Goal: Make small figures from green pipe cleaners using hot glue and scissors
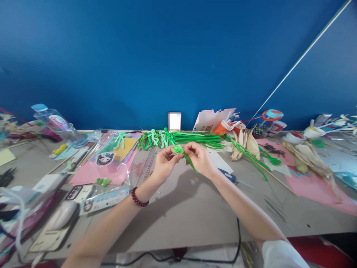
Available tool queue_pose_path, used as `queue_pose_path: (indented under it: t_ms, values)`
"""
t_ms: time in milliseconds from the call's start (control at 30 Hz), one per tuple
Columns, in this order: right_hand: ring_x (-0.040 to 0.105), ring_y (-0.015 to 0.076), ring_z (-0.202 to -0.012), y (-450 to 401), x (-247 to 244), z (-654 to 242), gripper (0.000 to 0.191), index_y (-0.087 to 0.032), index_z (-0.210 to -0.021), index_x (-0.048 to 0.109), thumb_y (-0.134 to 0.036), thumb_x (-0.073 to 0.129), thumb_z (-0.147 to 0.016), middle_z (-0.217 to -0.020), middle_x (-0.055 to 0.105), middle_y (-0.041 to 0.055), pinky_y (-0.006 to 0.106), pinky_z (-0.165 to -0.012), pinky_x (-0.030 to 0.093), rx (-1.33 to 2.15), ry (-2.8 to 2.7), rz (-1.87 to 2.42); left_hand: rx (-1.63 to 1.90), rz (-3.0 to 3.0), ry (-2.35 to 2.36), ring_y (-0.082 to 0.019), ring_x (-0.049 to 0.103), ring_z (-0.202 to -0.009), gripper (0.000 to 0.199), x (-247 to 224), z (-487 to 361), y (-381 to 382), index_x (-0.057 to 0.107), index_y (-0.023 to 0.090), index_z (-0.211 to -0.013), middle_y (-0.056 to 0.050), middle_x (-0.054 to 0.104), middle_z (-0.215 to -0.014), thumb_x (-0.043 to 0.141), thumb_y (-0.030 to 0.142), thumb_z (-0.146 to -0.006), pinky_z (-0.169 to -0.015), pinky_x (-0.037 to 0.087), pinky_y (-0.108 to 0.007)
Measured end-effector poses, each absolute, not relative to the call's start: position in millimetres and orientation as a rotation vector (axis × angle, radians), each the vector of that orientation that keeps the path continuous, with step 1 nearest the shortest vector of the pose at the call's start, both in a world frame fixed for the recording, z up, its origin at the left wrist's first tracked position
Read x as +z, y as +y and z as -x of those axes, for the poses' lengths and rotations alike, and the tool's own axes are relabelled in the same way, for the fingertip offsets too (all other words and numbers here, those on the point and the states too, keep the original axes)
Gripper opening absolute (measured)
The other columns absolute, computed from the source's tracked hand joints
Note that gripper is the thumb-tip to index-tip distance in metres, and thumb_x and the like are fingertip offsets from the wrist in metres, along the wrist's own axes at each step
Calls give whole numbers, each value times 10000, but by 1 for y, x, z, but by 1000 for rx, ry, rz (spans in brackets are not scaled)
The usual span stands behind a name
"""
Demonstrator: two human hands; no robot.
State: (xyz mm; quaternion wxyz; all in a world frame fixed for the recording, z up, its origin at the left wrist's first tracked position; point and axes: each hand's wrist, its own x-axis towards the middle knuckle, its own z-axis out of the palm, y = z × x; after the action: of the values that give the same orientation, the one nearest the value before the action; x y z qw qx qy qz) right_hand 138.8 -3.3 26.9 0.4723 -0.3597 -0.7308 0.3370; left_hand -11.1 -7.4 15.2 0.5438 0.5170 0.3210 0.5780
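Observation:
Both hands meet above the middle of the table around a green pipe-cleaner flower with a coiled round head. My left hand pinches the head from the left, thumb and fingers closed on it. On the other side, my right hand is closed on the green stem or leaf, which slants down to the right below the fingers. The fingertips partly hide where head and stem join. Just behind the hands lie a bundle of green pipe-cleaner stems and several twisted green pieces.
A ruler and pink sheets in plastic lie left, with a computer mouse and water bottle. A blue-handled screwdriver, dried husks and orange paper cups are right. A phone-like screen stands by the wall.

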Motion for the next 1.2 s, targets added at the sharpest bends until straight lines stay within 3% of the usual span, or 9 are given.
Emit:
queue_pose_path:
  t_ms: [133,233,333,467,633,933,1200]
  values:
    - [456,101,-425,0,20,-138,161,-215,-809,436,-341,417,-906,-592,515,-37,215,-411,372,1074,-1680,913,1300,-1228,775,-118,546,-651,175,17,13,-5,668,161,-760,-23,633,-769,730,290,-661,-595,454,-249]
    - [462,109,-496,1,21,-140,163,-208,-775,455,-308,428,-902,-599,490,-34,221,-482,382,852,-1732,966,1212,-1216,759,-152,578,-756,269,24,21,-1,675,165,-872,-45,649,-843,751,267,-634,-637,480,-254]
    - [499,136,-653,-2,26,-141,156,-198,-752,480,-223,421,-894,-699,520,5,242,-617,409,505,-1868,972,1074,-1167,678,-154,595,-671,352,31,29,2,638,166,-1025,-43,646,-724,655,368,-737,-659,492,-299]
    - [520,153,-771,-7,29,-142,189,-195,-817,526,-159,365,-909,-827,555,45,247,-678,404,197,-2084,942,1056,-1246,791,-131,586,-579,282,37,32,2,660,147,-879,-29,633,-637,672,381,-723,-633,484,-283]
    - [528,175,-822,-5,25,-144,206,-199,-849,559,-190,370,-930,-879,596,64,263,-697,393,-64,-2224,957,1039,-1299,796,-129,597,-619,249,33,28,1,651,142,-836,-39,652,-707,731,298,-659,-650,487,-281]
    - [519,190,-779,-6,28,-142,258,-183,-837,577,-184,343,-947,-803,604,64,289,-692,376,-348,-2322,926,955,-1754,961,-147,585,-663,116,28,36,5,666,152,-797,-40,661,-759,613,235,-736,-610,443,-257]
    - [511,191,-796,-2,18,-140,245,-183,-816,556,-184,347,-942,-821,586,67,298,-717,388,-186,-2337,927,979,-2453,1122,-173,548,-680,141,39,37,-5,620,182,-747,-45,625,-716,488,139,-773,-612,379,-280]
